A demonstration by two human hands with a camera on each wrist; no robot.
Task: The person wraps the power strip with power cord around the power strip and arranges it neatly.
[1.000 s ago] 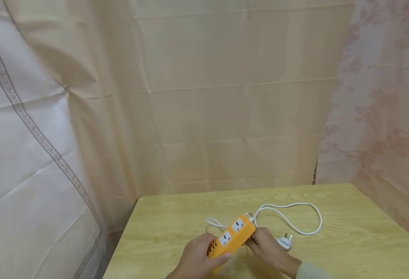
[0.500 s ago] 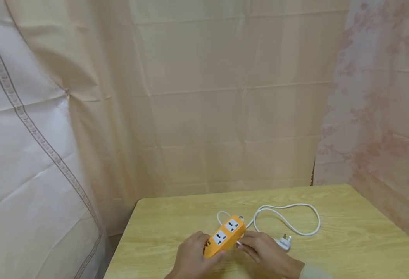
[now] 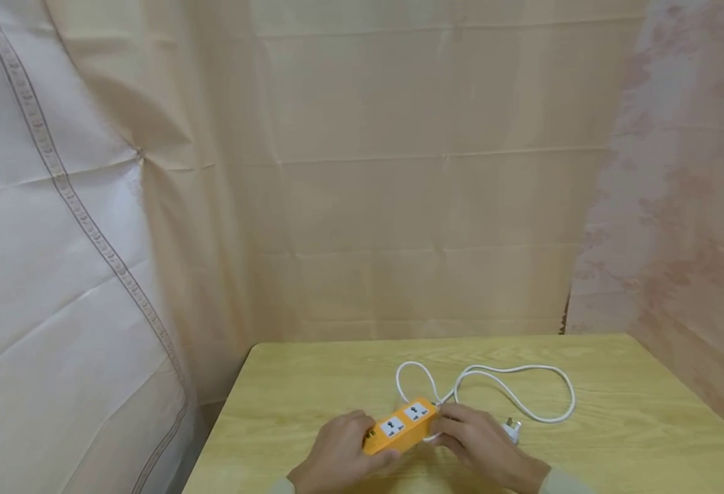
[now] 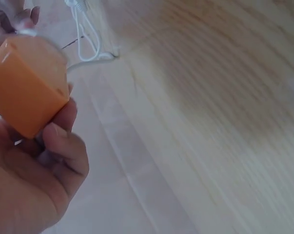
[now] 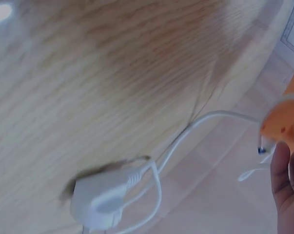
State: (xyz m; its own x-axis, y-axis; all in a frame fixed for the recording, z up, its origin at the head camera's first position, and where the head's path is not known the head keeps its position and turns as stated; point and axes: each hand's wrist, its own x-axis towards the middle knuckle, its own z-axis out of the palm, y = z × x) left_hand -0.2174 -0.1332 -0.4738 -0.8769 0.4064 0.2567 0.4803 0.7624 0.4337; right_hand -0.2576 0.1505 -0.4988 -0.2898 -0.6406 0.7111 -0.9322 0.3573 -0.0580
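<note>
An orange power strip [image 3: 404,427] with two white socket faces and small dark ports is tilted in the head view, its far end up to the right. My left hand [image 3: 340,446] grips its near end, thumb along the side; in the left wrist view the curled fingers [image 4: 64,151] hold the orange body. At the far end, my right hand [image 3: 474,439] pinches the white power cord [image 3: 431,438] close against the strip's side. In the right wrist view, the cord passes across the strip's orange end [image 5: 281,124]. The right fingertips are partly hidden.
A white three-pin plug [image 3: 512,431] lies on the wooden table [image 3: 300,384], just beyond the right hand. The rest of the cord [image 3: 568,398] makes a long loop toward the right. Beige curtains [image 3: 362,206] hang behind the table.
The strip has been lowered and tilted flatter. My right hand has gone from beneath the strip's far end to its side, with the cord. The small cord loop behind the strip has grown.
</note>
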